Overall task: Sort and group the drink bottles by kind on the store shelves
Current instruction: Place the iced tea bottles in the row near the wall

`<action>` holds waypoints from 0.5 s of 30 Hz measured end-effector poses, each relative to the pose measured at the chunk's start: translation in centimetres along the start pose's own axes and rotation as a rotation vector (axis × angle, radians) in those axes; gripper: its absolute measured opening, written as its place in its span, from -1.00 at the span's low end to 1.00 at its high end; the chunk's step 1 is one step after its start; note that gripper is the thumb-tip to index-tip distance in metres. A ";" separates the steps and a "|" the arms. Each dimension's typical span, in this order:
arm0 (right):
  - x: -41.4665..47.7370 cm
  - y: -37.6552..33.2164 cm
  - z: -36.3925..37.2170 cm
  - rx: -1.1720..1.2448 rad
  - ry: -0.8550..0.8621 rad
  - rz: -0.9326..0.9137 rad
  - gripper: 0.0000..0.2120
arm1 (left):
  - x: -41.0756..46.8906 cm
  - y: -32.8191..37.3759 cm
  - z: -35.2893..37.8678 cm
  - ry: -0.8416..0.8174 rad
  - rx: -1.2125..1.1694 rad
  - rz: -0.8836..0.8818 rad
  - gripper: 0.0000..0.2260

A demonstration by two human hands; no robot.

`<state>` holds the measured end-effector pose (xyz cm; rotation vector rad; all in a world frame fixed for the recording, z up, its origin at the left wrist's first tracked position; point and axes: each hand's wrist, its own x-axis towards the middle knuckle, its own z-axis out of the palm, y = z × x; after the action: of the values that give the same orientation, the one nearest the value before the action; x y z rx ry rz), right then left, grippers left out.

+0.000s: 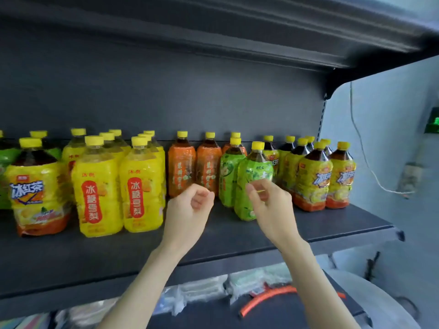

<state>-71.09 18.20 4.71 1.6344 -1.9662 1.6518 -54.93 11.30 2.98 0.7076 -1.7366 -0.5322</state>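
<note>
Yellow-capped drink bottles stand on the dark shelf (316, 224). From the left: an iced-tea bottle (35, 186), several yellow pear-drink bottles (97, 186), orange-label bottles (181, 169), two green-label bottles (255, 172) and several more iced-tea bottles (313, 181). More green-label bottles (6, 160) show at the far left edge. My right hand (270, 203) is right in front of the front green bottle, fingers loosely bent; I cannot tell if it touches. My left hand (190, 210) hovers in front of the orange bottles, fingers curled in, holding nothing.
Another shelf (237, 32) overhangs the bottles. The shelf below holds plastic packets (202, 295) and an orange tube (266, 298). A white cable (365, 162) hangs on the right wall. Bare shelf board lies in front of the orange and green bottles.
</note>
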 end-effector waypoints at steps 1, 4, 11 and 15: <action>-0.1 1.3 -0.9 0.003 -0.007 0.003 -0.81 | -0.6 0.2 1.7 -0.006 -0.025 -0.019 -0.91; 0.6 4.4 -2.5 -0.015 -0.040 0.013 -0.82 | -1.3 0.5 5.9 -0.030 -0.037 -0.051 -0.89; 5.7 8.7 -2.6 0.031 -0.048 0.002 -0.72 | 4.2 -0.8 10.6 0.064 0.008 -0.069 -0.90; 7.9 11.1 -0.7 0.123 -0.068 0.050 -0.38 | 7.3 -4.1 12.3 0.068 0.020 -0.170 -0.70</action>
<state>-83.10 11.87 2.91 1.7191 -1.9891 1.7915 -67.34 3.20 1.99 0.8831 -1.6291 -0.6005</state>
